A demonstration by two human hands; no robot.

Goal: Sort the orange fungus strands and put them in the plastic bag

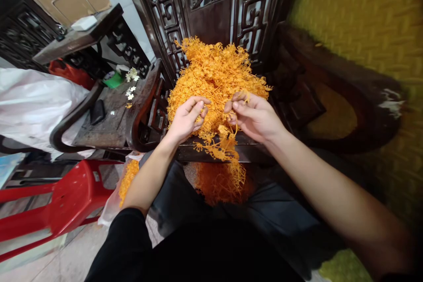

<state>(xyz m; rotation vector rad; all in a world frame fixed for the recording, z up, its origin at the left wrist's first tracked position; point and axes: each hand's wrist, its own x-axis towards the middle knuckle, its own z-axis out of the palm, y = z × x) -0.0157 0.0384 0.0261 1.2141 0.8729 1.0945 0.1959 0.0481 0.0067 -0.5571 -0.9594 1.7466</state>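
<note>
A large heap of orange, branching plastic-looking pieces (214,70) lies on the dark carved wooden chair, its front part hanging over the seat edge. At the left front of the heap is my left hand (191,116), fingers curled with thumb against forefinger; whatever it may pinch is too small to make out. My right hand (253,114) holds an orange piece between thumb and fingers, with thin orange stems showing around the fingertips. A small gap separates the two hands. Below the seat edge, between the legs, more orange pieces (224,183) show in shadow.
On the left are a red plastic chair (71,196), a clear bag with orange pieces (128,180), and a wooden seat (102,128) bearing green tape (113,79), a black object (97,112) and pale pieces (131,92). The chair's curved armrest (363,97) stands at right.
</note>
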